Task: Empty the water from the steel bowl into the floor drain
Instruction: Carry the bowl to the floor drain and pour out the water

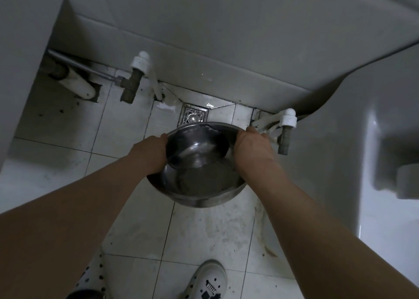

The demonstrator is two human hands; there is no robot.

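1. Head view, centre of the frame: the steel bowl [199,164] is being held above the tiled floor [127,228], tilting with its far rim low and pointing toward the top of the frame, so that its shiny inside is facing the camera.
2. Head view, left of centre: the left hand [152,155] is gripping the bowl's left rim, fingers closed over the edge; its bare forearm is running down to the lower left corner.
3. Head view, right of centre: the right hand [254,150] is gripping the bowl's right rim in the same closed hold; its forearm is running to the lower right corner.
4. Head view, just above the bowl: the square metal floor drain [194,115] is lying in the floor beside the base of the wall, with the bowl's far rim appearing just below it. The tiles around the drain are looking wet and glossy.
5. Head view, inside the bowl: a thin film of water [213,129] is showing near the far rim; how much is remaining cannot be told.
6. Head view, upper left: a brass valve with a white cap [136,76] is standing against the wall, joined to a pipe running left.
7. Head view, right of the drain: a second white-capped valve [286,128] is sitting just beside the right hand.
8. Head view, right edge: a white ceramic fixture [367,139] is filling the frame's side.
9. Head view, bottom centre: a white clog shoe [207,280] is resting on the tiles.
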